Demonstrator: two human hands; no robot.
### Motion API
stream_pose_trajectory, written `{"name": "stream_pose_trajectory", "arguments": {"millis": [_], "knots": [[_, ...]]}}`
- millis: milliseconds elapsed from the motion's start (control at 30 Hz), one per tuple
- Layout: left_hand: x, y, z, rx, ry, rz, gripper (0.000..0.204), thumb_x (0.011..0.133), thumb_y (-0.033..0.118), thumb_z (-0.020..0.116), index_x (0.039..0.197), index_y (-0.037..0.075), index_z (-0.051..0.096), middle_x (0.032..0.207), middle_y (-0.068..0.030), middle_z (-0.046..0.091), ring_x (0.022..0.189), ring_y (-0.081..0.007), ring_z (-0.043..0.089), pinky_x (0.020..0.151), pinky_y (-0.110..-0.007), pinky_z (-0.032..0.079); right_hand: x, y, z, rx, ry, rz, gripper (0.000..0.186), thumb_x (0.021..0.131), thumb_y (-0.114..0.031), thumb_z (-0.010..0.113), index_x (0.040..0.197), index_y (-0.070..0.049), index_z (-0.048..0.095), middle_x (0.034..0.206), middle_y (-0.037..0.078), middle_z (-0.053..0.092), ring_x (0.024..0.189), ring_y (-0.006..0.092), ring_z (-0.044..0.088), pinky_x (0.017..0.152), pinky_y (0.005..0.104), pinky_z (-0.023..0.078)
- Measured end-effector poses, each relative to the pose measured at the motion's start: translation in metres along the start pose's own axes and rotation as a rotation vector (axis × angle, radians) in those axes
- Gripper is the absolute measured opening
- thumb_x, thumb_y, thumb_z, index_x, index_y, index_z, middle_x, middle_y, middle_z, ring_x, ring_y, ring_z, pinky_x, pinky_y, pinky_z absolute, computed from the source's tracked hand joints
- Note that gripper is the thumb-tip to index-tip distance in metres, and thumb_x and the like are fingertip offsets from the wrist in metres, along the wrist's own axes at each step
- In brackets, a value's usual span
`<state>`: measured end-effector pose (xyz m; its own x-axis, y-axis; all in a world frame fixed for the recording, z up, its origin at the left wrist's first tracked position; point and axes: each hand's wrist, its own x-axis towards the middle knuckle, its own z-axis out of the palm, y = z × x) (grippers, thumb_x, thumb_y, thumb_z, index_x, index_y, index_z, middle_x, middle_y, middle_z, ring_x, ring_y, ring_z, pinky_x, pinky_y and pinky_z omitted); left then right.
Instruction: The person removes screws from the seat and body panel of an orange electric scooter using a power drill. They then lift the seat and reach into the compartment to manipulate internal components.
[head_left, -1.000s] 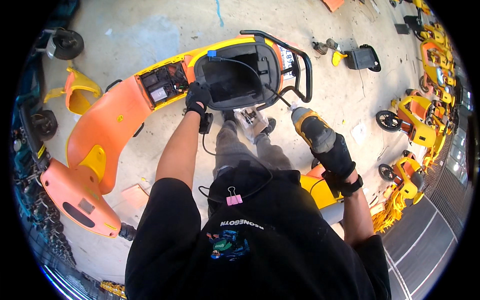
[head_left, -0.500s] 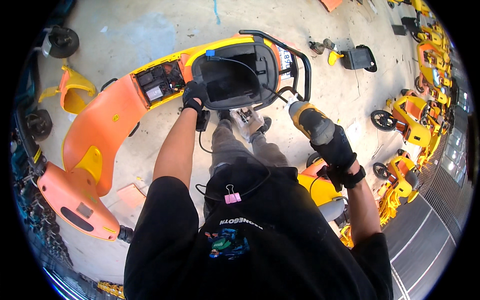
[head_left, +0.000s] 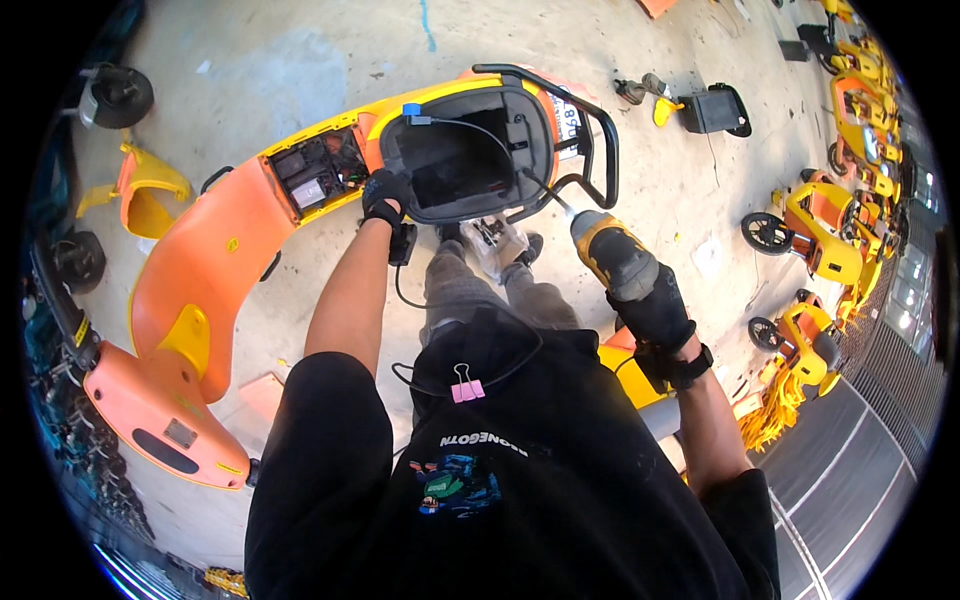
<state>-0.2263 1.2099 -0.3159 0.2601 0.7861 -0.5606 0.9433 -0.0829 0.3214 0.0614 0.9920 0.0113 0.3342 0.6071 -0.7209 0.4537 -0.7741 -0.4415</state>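
Note:
My black-gloved left hand [head_left: 384, 200] curls its fingers over the near left rim of the black storage compartment [head_left: 450, 160] on an orange-and-yellow scooter body [head_left: 215, 235]. Beside that compartment is an open bay [head_left: 318, 175] of electrical parts. My gloved right hand [head_left: 650, 310] grips a yellow-and-black power drill [head_left: 615, 255], whose long bit angles up to the compartment's right rim. A blue-tipped cable [head_left: 465, 128] lies across the compartment. A plastic bag of small parts [head_left: 495, 240] sits on the floor by my shoes.
Several yellow-and-orange scooters [head_left: 815, 230] stand along the right. A yellow body panel [head_left: 150, 200] and wheels [head_left: 120, 95] lie at the left. A dark bin [head_left: 710, 110] and shoe-like objects [head_left: 640, 90] are on the concrete floor [head_left: 280, 70] beyond the scooter body, whose black tubular rail [head_left: 608, 150] juts rightward.
My right hand and the drill have moved slightly left, with the bit still angled to the compartment's rim. My left hand stays at the near left rim.

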Motion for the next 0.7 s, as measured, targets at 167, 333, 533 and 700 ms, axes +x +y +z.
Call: {"name": "stream_pose_trajectory", "arguments": {"millis": [167, 333, 533, 700], "knots": [[0.016, -0.023, 0.042, -0.009, 0.087, -0.008, 0.043, 0.085, 0.037, 0.057, 0.102, -0.002, 0.063, 0.105, -0.0256, 0.064, 0.100, -0.0402, 0.062, 0.083, -0.045, 0.050, -0.002, -0.006, -0.001, -0.024, 0.016, -0.084, 0.025, 0.081, -0.013, 0.070, 0.102, -0.001, 0.063, 0.083, 0.010, 0.068, 0.072, 0.0170, 0.067, 0.064, 0.0282, 0.054], [-0.004, 0.007, 0.010, -0.178, 0.072, -0.146, 0.050, 0.084, 0.042, 0.060, 0.108, -0.001, 0.056, 0.105, -0.0256, 0.064, 0.103, -0.0402, 0.061, 0.085, -0.046, 0.050, 0.001, 0.004, -0.006, -0.019, 0.063, -0.112, 0.023, 0.082, -0.013, 0.069, 0.102, -0.002, 0.063, 0.085, 0.011, 0.069, 0.076, 0.0193, 0.067, 0.066, 0.0286, 0.054], [-0.018, 0.015, -0.014, -0.182, 0.039, -0.229, 0.053, 0.084, 0.044, 0.061, 0.107, -0.003, 0.055, 0.105, -0.0262, 0.065, 0.103, -0.0395, 0.062, 0.085, -0.045, 0.050, 0.013, -0.004, -0.024, 0.121, -0.016, 0.110, 0.026, 0.081, -0.010, 0.067, 0.104, -0.001, 0.062, 0.092, 0.011, 0.068, 0.083, 0.0226, 0.065, 0.076, 0.0327, 0.053], [-0.004, 0.009, 0.000, -0.152, 0.013, -0.235, 0.053, 0.084, 0.043, 0.063, 0.107, -0.004, 0.054, 0.104, -0.0269, 0.065, 0.101, -0.0395, 0.063, 0.084, -0.046, 0.051, 0.016, -0.023, -0.026, -0.149, -0.012, -0.181, 0.025, 0.081, -0.012, 0.069, 0.103, -0.002, 0.064, 0.095, 0.013, 0.069, 0.087, 0.0260, 0.066, 0.077, 0.0329, 0.053]]}}
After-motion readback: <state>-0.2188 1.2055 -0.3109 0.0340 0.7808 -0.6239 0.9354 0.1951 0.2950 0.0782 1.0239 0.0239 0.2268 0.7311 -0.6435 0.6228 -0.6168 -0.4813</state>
